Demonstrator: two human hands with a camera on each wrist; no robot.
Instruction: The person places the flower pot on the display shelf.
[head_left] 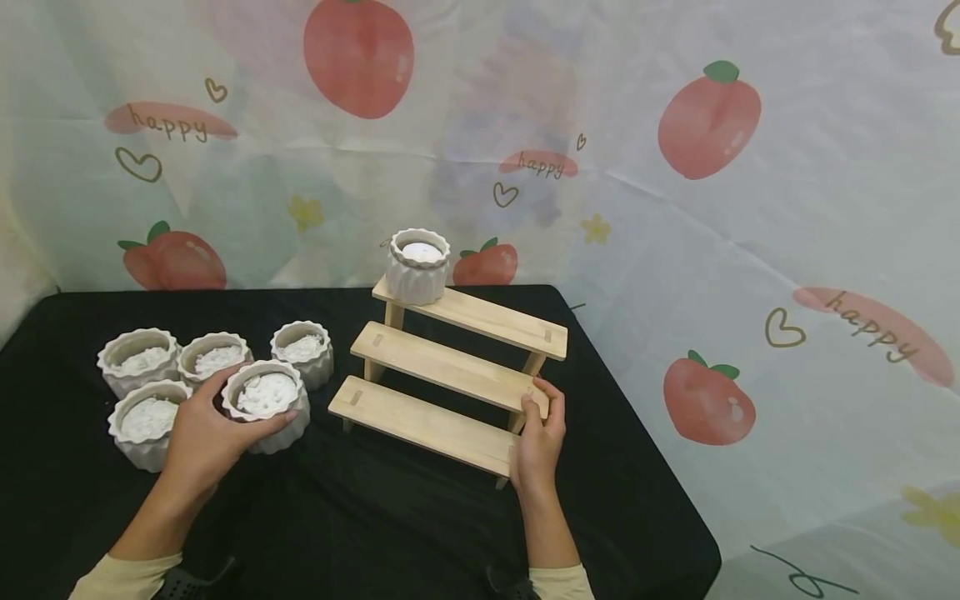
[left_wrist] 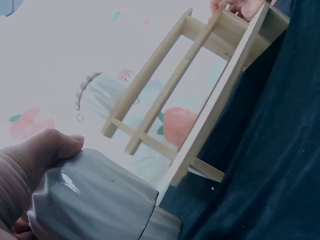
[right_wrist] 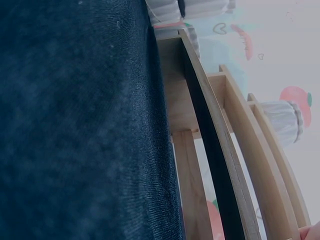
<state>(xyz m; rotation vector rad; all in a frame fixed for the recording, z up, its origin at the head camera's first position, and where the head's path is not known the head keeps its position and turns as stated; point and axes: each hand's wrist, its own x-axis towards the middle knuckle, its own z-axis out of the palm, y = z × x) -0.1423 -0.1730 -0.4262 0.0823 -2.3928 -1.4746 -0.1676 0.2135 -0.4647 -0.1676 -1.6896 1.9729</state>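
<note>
My left hand grips a white fluted ceramic pot filled with white crumbly material, thumb on the near side. The left wrist view shows the smooth side of this pot up close; whether its base touches the cloth I cannot tell. With my right hand I hold the right end of a three-step wooden stand at its middle shelf, thumb on top. In the right wrist view only a bit of that hand appears beside the stand. A similar white pot stands upright on the top shelf's left end.
Left of the stand, several more filled white pots sit grouped on the black cloth, including a rear pot and a front-left pot. Behind the table hangs a fruit-printed curtain, which also runs along the right side.
</note>
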